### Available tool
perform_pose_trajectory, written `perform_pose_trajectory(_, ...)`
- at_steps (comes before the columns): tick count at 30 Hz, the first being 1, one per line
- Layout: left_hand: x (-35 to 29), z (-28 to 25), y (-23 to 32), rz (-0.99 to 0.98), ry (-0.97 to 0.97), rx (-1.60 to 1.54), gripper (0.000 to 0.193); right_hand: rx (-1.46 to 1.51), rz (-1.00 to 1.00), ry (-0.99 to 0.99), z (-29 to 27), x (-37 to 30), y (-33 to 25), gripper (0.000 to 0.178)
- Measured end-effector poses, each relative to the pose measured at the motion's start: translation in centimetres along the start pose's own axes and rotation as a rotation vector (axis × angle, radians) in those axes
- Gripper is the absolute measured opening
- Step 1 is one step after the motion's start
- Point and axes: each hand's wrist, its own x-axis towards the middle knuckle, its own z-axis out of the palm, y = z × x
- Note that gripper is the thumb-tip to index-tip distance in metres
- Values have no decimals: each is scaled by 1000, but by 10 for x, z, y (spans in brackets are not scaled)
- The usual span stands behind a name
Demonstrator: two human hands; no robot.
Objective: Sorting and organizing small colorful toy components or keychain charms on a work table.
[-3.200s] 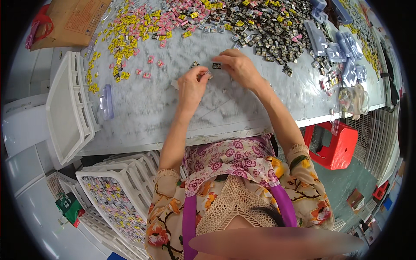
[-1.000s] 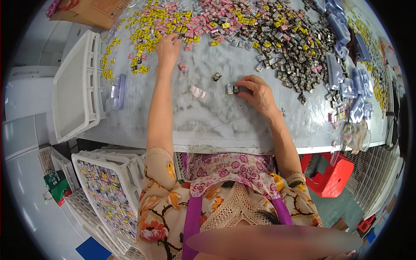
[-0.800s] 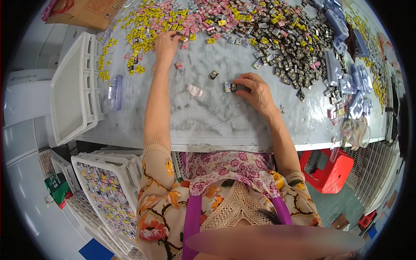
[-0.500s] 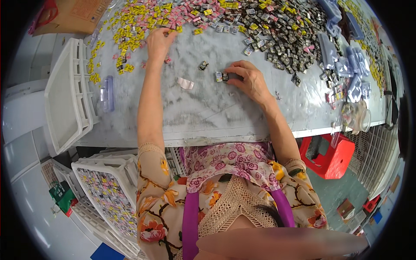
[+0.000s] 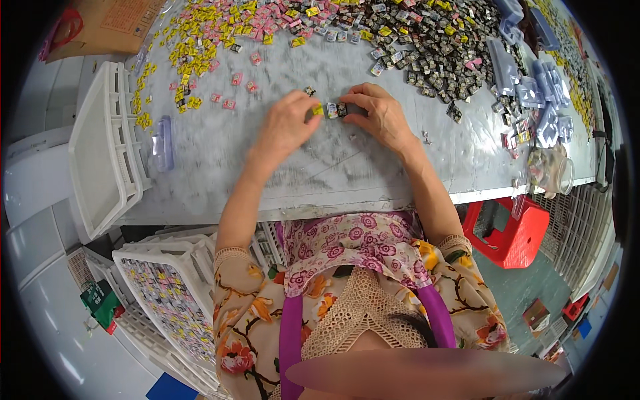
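My left hand (image 5: 288,125) pinches a small yellow block (image 5: 317,109) between thumb and fingertips above the middle of the grey table (image 5: 313,173). Close to its right stands a small white block (image 5: 331,111), side by side with a small black block (image 5: 342,109). My right hand (image 5: 381,117) has its thumb and fingers closed around the black block's right end. Just beyond the left fingertips lies another small dark block (image 5: 309,91), partly hidden. Several pink blocks (image 5: 237,79) lie scattered to the left.
Heaps of small yellow blocks (image 5: 197,57), pink blocks (image 5: 263,17) and black blocks (image 5: 447,67) cover the far side. Clear plastic cases (image 5: 530,100) and a clear jar (image 5: 565,175) lie right. A white crate (image 5: 100,150) stands left; a red stool (image 5: 523,233) is below the table's right.
My left hand has come from the far-left heap back toward my right hand, with a yellow block in its fingers. A pale scrap of paper is now hidden. My right hand has barely moved.
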Motion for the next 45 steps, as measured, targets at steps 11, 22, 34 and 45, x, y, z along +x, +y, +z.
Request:
perform_pose_trajectory(11, -5, 16, 6, -35, -41, -90, 34, -79, -56, 12, 3, 0, -5, 28)
perform_pose_trajectory(22, -73, 3, 58, -249, 19, -65, 25, 89, -206, -174, -2, -21, -30, 33)
perform_pose_trajectory(34, -89, 35, 52, -175, 247, 76, 27, 58, -175, -47, 20, -30, -30, 35)
perform_pose_trajectory(45, -77, -23, -7, -111, 360, 185, 35, 13, -133, -132, -3, -19, -38, 39)
